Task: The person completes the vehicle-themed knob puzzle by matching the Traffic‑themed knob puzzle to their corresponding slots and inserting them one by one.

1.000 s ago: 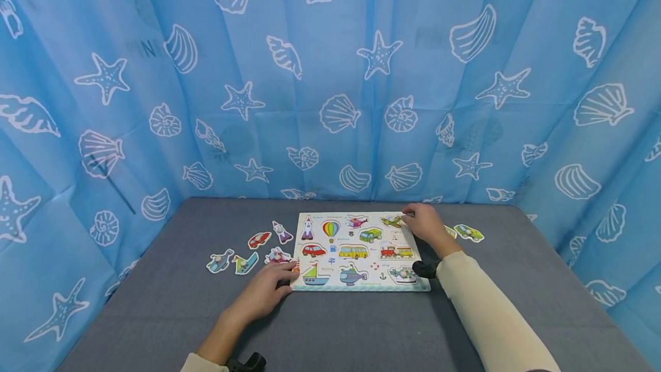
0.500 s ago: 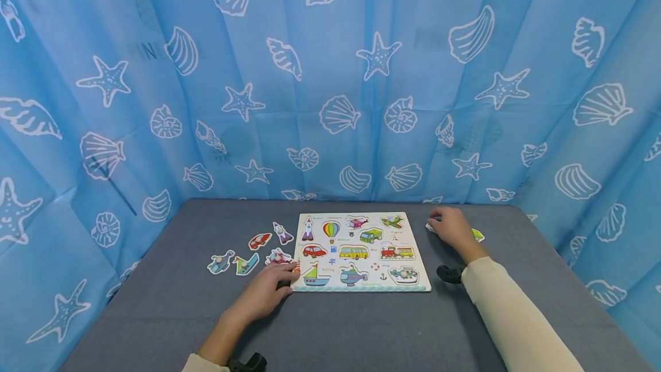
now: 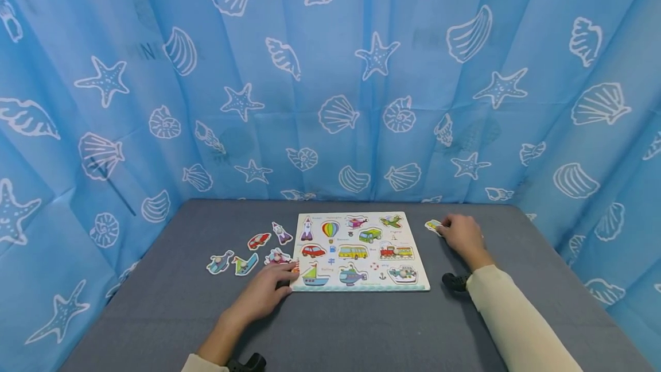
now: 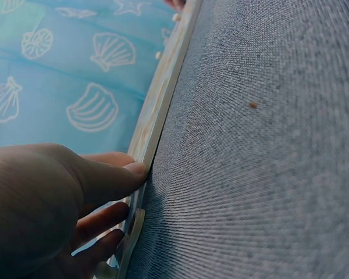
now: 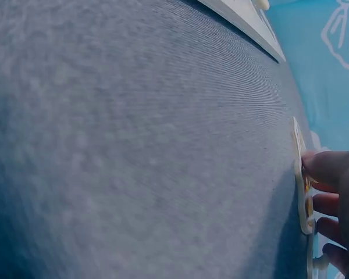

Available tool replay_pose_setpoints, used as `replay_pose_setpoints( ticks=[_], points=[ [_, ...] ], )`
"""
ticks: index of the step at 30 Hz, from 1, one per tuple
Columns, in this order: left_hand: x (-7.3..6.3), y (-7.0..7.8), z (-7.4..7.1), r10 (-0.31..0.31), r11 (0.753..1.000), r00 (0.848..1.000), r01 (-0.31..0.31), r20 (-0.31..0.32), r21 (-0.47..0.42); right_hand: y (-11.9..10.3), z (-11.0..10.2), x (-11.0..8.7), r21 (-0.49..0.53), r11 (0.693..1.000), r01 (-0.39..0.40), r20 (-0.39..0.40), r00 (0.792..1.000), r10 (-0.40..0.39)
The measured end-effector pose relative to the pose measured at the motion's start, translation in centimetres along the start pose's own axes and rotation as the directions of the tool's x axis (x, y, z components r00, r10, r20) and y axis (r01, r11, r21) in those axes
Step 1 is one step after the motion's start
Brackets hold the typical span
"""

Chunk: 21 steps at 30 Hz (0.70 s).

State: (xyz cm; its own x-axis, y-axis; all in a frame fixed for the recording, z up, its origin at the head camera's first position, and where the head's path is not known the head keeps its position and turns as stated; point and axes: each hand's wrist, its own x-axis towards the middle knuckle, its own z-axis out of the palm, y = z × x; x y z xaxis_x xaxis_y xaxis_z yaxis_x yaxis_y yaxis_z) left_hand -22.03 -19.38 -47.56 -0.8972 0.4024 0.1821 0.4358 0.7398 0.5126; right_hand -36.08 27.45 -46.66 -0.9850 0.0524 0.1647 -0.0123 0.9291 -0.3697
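Note:
A wooden knob puzzle board [image 3: 374,277] with printed vehicles lies flat on the grey table. My left hand [image 3: 265,291] rests on its front left corner. In the left wrist view the thumb [image 4: 125,179] lies along the board's front edge. Right of the board, my right hand [image 3: 462,237] holds a yellow-green puzzle piece [image 3: 432,225] at its right side, partly covered by the fingers. The right wrist view shows the thumb against this piece [image 5: 300,174] and another knobbed piece [image 5: 310,256] lower down, under the fingers.
Left of the board lie loose pieces: a red car [image 3: 259,240], a rocket [image 3: 282,233], a pink helicopter [image 3: 276,256], a sailboat [image 3: 245,264] and a submarine [image 3: 220,262]. A blue shell-print curtain [image 3: 330,85] hangs behind the table.
My right hand has left the board's top right corner, moved right to the loose pieces and taken hold of the yellow-green one. The left hand has stayed on the board.

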Motion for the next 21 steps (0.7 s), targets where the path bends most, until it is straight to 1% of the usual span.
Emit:
replay_pose_setpoints(
  ticks=[3,10,17,21],
  points=[
    [0.02,0.01,0.01,0.007,1.000,1.000,-0.006,-0.008,0.007,-0.12,0.22,0.00,0.007,1.000,0.001,-0.010,1.000,-0.001],
    [0.01,-0.01,-0.04,0.004,1.000,1.000,-0.004,0.013,0.003,-0.28,0.59,-0.05,0.011,1.000,0.029,-0.033,0.999,-0.029],
    [0.02,0.00,-0.16,-0.003,1.000,1.000,0.004,0.017,-0.005,-0.40,0.82,-0.49,0.046,0.996,0.075,-0.071,0.995,-0.071],
    [-0.02,0.03,-0.19,0.006,1.000,1.000,-0.006,0.013,-0.004,-0.64,0.82,-0.77,0.057,0.993,0.106,-0.089,0.991,-0.101]
  ],
)
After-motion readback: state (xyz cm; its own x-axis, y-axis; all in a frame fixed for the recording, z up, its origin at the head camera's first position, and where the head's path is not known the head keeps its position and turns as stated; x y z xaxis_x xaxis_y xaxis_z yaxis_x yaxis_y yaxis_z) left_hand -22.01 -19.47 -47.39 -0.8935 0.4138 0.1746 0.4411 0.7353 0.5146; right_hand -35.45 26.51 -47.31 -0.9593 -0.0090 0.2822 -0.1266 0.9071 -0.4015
